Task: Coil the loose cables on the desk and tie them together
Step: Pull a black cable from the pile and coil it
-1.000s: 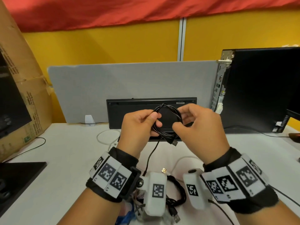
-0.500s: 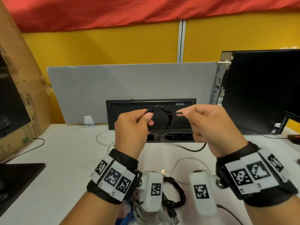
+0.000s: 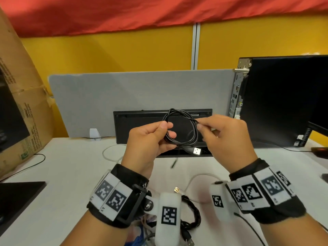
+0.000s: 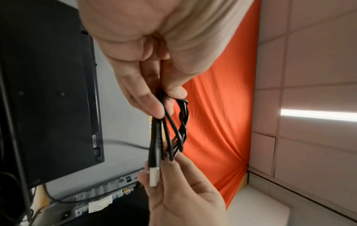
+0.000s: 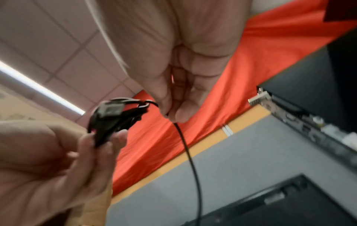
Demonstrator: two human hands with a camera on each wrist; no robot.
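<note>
I hold a thin black USB cable [image 3: 184, 128] wound into a small coil in the air above the desk. My left hand [image 3: 160, 132] pinches the coil's left side between thumb and fingers [image 4: 156, 107]. My right hand [image 3: 201, 126] pinches the cable's free strand [image 5: 185, 146] at the coil's right edge. A silver USB plug [image 3: 197, 151] sticks out below the coil; in the left wrist view the plug [image 4: 154, 175] lies against my right hand. On the desk lie a white cable [image 3: 110, 153] and a coiled black cable [image 3: 193, 215].
A black keyboard [image 3: 142, 119] leans against a grey divider [image 3: 124, 96]. A black computer tower [image 3: 287, 102] stands at the right and a cardboard box [image 3: 21, 103] at the left. A dark flat panel [image 3: 16, 197] lies on the white desk [image 3: 71, 174] at the near left.
The right hand has brought the free strand back in against the coil, adding a loop. The silver plug now hangs below the coil. Both hands sit slightly lower.
</note>
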